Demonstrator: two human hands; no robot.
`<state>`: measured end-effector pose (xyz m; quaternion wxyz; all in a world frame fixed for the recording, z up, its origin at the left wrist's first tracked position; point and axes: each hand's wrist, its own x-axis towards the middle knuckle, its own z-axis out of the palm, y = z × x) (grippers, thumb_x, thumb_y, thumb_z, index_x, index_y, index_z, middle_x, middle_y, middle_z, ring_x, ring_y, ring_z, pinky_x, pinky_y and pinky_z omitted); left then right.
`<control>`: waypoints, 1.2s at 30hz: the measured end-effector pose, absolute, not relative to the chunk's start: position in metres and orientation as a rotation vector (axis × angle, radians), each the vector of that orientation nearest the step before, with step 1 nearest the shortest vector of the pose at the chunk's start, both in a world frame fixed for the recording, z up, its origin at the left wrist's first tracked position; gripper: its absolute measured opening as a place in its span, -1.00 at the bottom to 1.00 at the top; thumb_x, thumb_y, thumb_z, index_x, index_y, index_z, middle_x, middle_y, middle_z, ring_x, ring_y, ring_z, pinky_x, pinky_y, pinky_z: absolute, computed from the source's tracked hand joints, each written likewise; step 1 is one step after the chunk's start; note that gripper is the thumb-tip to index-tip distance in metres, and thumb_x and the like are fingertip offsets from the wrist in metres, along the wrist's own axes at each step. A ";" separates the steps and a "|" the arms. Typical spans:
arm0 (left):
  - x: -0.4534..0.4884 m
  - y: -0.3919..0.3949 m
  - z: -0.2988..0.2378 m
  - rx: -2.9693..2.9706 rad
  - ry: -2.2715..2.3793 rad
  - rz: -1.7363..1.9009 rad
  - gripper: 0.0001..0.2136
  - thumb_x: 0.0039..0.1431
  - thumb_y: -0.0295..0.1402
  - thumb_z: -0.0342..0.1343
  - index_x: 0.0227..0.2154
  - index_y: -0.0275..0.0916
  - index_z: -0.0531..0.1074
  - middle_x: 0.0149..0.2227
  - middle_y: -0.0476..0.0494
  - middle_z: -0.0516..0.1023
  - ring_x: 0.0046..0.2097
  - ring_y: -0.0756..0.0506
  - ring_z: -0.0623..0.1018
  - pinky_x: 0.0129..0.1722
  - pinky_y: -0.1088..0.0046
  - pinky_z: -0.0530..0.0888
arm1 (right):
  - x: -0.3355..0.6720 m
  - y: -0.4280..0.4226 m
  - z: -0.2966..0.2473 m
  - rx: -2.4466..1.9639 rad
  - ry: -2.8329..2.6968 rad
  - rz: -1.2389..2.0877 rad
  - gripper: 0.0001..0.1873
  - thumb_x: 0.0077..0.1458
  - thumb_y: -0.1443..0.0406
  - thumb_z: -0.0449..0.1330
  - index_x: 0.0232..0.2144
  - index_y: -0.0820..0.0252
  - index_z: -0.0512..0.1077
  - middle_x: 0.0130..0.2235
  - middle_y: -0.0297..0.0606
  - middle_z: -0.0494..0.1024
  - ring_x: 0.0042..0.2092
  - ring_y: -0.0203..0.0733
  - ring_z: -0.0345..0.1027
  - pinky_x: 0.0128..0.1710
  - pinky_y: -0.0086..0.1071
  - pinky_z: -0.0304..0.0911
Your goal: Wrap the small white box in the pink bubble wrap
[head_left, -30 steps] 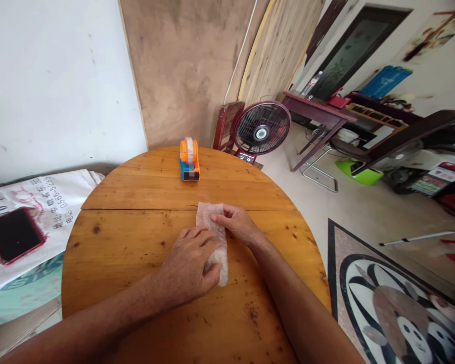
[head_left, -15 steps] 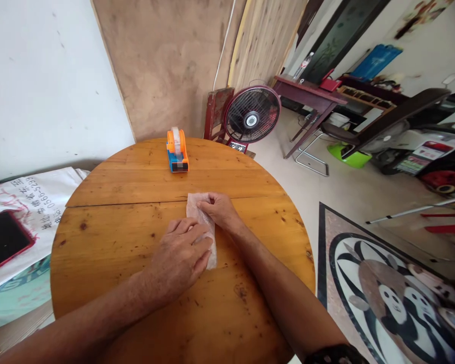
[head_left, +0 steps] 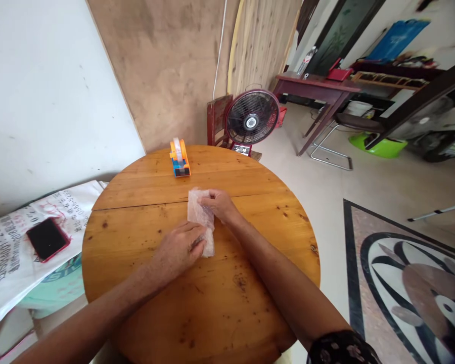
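A narrow, folded strip of translucent bubble wrap (head_left: 199, 212) lies lengthwise on the round wooden table (head_left: 144, 278). Its far right edge is pinched between the thumb and fingers of my right hand (head_left: 220, 205). Lower down, my left hand (head_left: 182, 245) is closed over the near left part of the wrap, its fingers curled against it. Whatever may be inside the wrap is hidden. Beyond both hands, an orange and blue tape dispenser (head_left: 180, 157) with a roll of clear tape stands near the table's far edge.
On the left, a phone (head_left: 47, 238) rests on a white printed sack (head_left: 7, 242) beside the table. A fan (head_left: 252, 117) stands on a chair (head_left: 214, 117) past the far edge. A dark red desk (head_left: 314, 86) is farther right.
The camera view has shifted left, bringing more of the phone and sack into sight. My left hand has loosened and drawn slightly back along the wrap; my right hand keeps its pinch.
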<state>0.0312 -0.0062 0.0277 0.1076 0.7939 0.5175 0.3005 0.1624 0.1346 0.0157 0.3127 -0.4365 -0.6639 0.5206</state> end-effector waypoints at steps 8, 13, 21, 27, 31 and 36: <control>0.032 -0.005 0.008 2.280 1.541 1.074 -0.77 0.21 -0.46 0.07 -0.15 -0.22 0.58 -0.10 -0.21 0.61 -0.08 -0.18 0.57 -0.05 0.26 0.53 | 0.169 0.112 0.054 -0.991 -1.850 1.406 -0.74 -0.22 0.15 0.23 -0.61 0.15 0.24 -0.57 -0.47 0.24 -0.51 -0.38 0.06 -0.51 -0.47 -0.01; 0.030 -0.011 0.008 2.234 1.707 1.116 -0.80 0.20 -0.39 0.12 -0.16 -0.20 0.58 -0.13 -0.23 0.55 -0.09 -0.24 0.51 -0.06 0.13 0.48 | 0.182 0.092 0.061 -0.935 -1.916 1.354 -0.73 -0.14 0.12 0.22 -0.58 0.15 0.24 -0.57 -0.48 0.20 -0.50 -0.37 0.03 -0.49 -0.46 -0.04; 0.036 -0.015 0.001 1.940 1.849 1.302 -0.58 0.09 -0.33 0.20 0.03 -0.26 0.33 -0.04 -0.28 0.47 0.02 -0.28 0.46 0.04 0.05 0.42 | 0.195 0.073 0.064 -0.840 -2.082 1.266 -0.76 0.00 0.14 0.21 -0.52 0.18 0.33 -0.54 -0.45 0.27 -0.48 -0.35 0.10 -0.47 -0.47 0.02; 0.033 -0.010 -0.003 1.847 1.645 1.353 -0.56 0.09 -0.35 0.15 0.06 -0.21 0.29 0.05 -0.27 0.47 0.10 -0.25 0.45 0.12 0.09 0.38 | 0.201 0.046 0.057 -0.931 -2.176 0.979 -0.87 0.08 0.26 0.16 -0.41 0.18 0.48 -0.47 -0.38 0.48 -0.40 -0.28 0.32 -0.34 -0.44 0.19; 0.031 -0.010 -0.002 1.877 1.617 1.309 -0.81 0.08 -0.37 0.10 -0.20 -0.21 0.36 -0.17 -0.19 0.53 -0.11 -0.19 0.52 -0.07 0.22 0.46 | 0.205 0.029 0.044 -0.823 -2.168 0.857 -0.82 0.09 0.33 0.12 -0.33 0.14 0.54 -0.25 -0.26 0.64 -0.18 -0.18 0.50 -0.13 -0.36 0.31; 0.032 -0.012 0.002 1.941 1.572 1.276 -0.94 0.07 -0.43 0.04 -0.35 -0.19 0.35 -0.26 -0.11 0.52 -0.20 -0.13 0.49 -0.14 0.31 0.44 | 0.210 0.024 0.030 -0.763 -2.125 0.837 -0.80 0.13 0.32 0.13 -0.26 0.10 0.56 -0.11 -0.19 0.65 -0.03 -0.11 0.52 0.03 -0.25 0.35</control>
